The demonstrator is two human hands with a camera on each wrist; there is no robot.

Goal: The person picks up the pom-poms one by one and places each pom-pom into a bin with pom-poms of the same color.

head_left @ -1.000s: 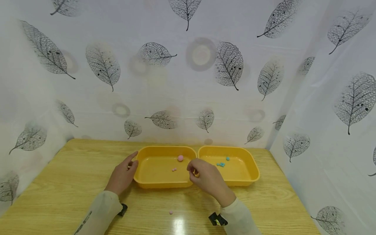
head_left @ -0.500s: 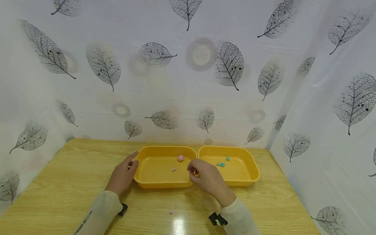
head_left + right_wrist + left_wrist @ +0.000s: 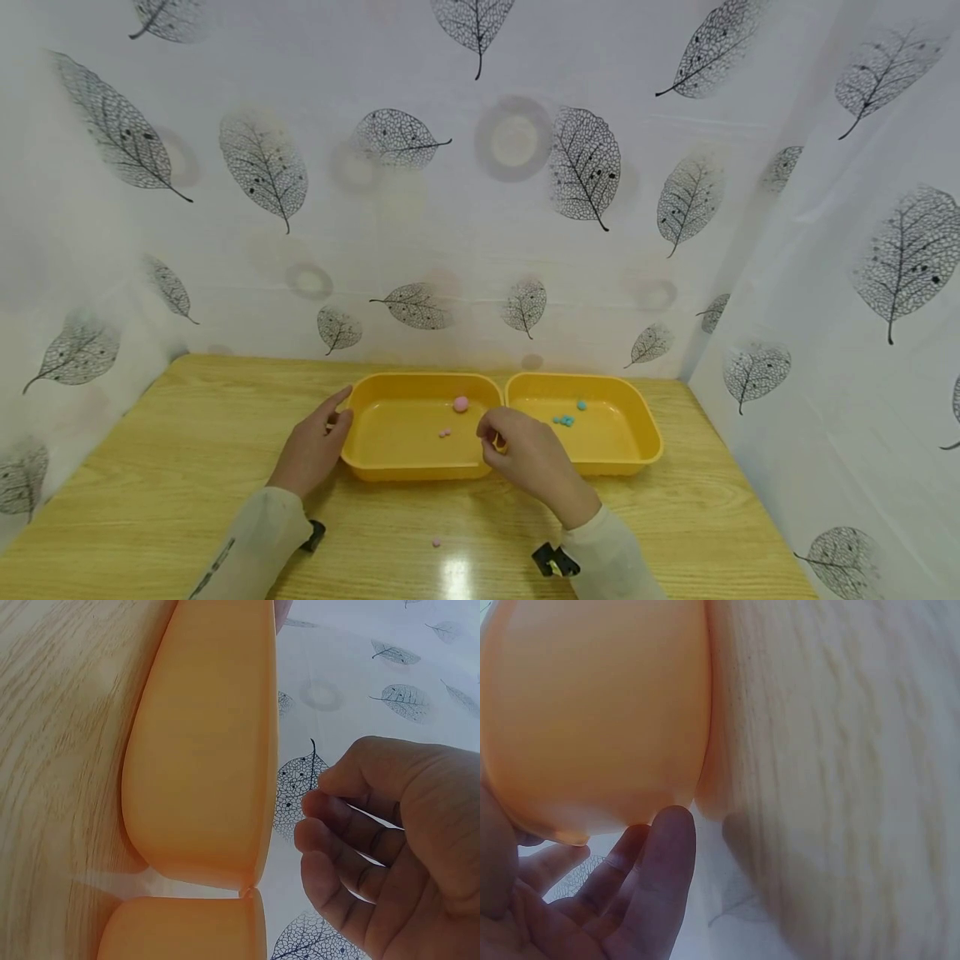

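My left hand [image 3: 311, 450] rests at the left end of the left yellow tray [image 3: 408, 473]. In the left wrist view its fingers [image 3: 671, 855] touch the tray's outer wall. My right hand [image 3: 532, 458] hovers over where the two trays meet, fingers curled and the thumb close to the index fingertip. The right wrist view shows the right hand [image 3: 390, 840] beside the rim; I cannot tell if something tiny is between its fingertips. The left tray holds a pink ball [image 3: 461, 404] and small pink beads [image 3: 445, 433].
The right yellow tray [image 3: 622, 433] stands end to end with the left one, holding a blue-green ball [image 3: 581, 406] and several smaller blue-green pieces [image 3: 564, 421]. A small pink bead [image 3: 436, 542] lies on the wooden table [image 3: 375, 533]. Leaf-printed white cloth [image 3: 465, 233] walls the back and sides.
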